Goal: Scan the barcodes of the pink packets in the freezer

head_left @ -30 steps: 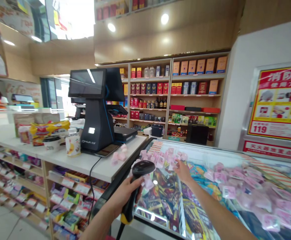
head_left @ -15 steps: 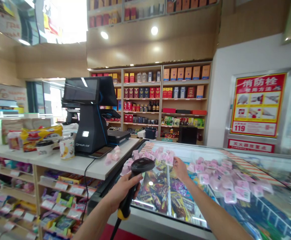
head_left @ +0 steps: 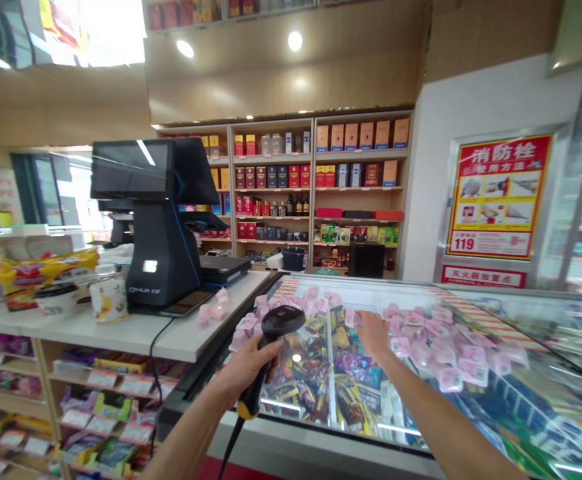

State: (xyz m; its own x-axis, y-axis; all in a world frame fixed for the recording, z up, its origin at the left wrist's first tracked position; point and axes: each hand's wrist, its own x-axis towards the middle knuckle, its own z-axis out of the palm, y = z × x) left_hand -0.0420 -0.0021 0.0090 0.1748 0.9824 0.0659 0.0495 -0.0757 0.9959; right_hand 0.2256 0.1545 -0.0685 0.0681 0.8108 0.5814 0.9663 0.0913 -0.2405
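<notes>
My left hand [head_left: 255,365] is wrapped round the handle of a black barcode scanner [head_left: 283,321] with a yellow-trimmed base and a trailing cord. The scanner's head is raised over the glass top of a chest freezer [head_left: 331,373]. Closed at the fingertips, my right hand [head_left: 373,333] pinches a small pink packet with a white label [head_left: 353,318] just above the glass. Right of that hand spreads a pile of similar pink packets with barcode labels [head_left: 435,347]. More pink packets [head_left: 315,301] lie beyond the scanner, partly hidden by it.
A white counter [head_left: 181,337] on the left holds a black checkout terminal [head_left: 158,253], a paper cup [head_left: 109,300], snack packs and several pink packets [head_left: 214,308]. Shelves of boxes [head_left: 275,177] stand behind. Snack racks [head_left: 105,400] fill the counter's front.
My right hand has moved right with the pink packet, away from the scanner and towards the right-hand pile. The left hand still holds the scanner. The view has turned slightly right.
</notes>
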